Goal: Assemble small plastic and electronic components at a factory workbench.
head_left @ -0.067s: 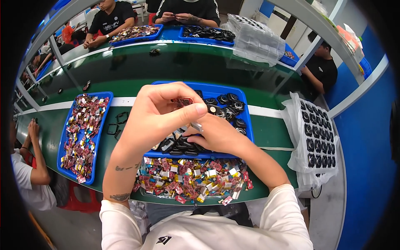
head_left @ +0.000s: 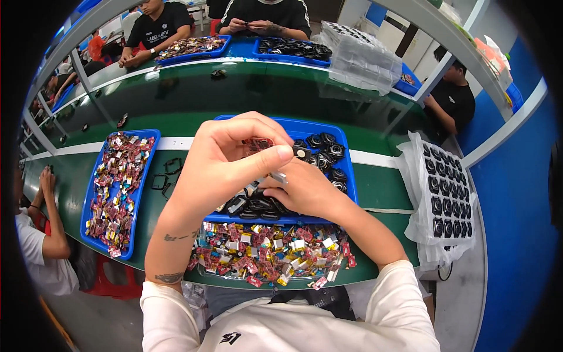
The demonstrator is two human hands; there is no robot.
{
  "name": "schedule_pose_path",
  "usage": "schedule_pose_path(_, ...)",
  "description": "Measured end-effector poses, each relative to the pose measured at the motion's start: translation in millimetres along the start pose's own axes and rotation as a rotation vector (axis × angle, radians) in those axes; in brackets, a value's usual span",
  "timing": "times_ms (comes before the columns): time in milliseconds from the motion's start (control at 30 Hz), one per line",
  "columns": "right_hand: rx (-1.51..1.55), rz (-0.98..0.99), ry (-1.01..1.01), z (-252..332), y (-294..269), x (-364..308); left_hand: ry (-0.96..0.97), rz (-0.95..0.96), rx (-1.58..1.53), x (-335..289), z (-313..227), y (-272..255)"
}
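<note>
My left hand (head_left: 234, 158) is raised over a blue tray, its thumb and fingers closed on a small red circuit board (head_left: 258, 144). Just past the thumb tip shows a black part with a pale round disc (head_left: 302, 154); whether it joins the board is hidden. My right hand (head_left: 308, 190) is close under the left one, its fingers curled and partly covered. A small silver piece (head_left: 278, 176) shows between the two hands, and I cannot tell which holds it. Black plastic casings (head_left: 261, 206) lie in the blue tray (head_left: 350, 176) beneath.
Circuit boards with batteries (head_left: 275, 252) are heaped before me. Another blue tray (head_left: 88, 220) of them stands left, beside black frames (head_left: 159, 180). At right, a plastic-wrapped tray (head_left: 419, 199) holds black round-faced units. A grey metal frame (head_left: 510, 135) rises there; co-workers sit across and at left.
The fingers of my left hand have reached slightly farther right over the board and the black part. My right hand has barely shifted.
</note>
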State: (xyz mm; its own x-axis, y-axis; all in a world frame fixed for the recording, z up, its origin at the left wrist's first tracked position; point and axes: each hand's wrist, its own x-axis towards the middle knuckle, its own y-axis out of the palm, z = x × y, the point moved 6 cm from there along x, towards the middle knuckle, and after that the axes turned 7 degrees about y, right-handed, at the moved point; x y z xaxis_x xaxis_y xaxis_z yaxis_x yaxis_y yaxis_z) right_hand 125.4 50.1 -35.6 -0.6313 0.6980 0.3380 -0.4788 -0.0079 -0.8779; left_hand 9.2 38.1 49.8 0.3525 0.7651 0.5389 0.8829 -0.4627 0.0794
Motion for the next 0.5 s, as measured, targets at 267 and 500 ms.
schedule_pose_path(267, 1.162, -0.277, 0.411, -42, -40, 2, 0.009, -0.11, 0.109, 0, 4, -9)
schedule_pose_path(500, 1.13, -0.285, 0.446, -30, -56, -1, -0.028, -0.081, 0.23, 1, 12, -4)
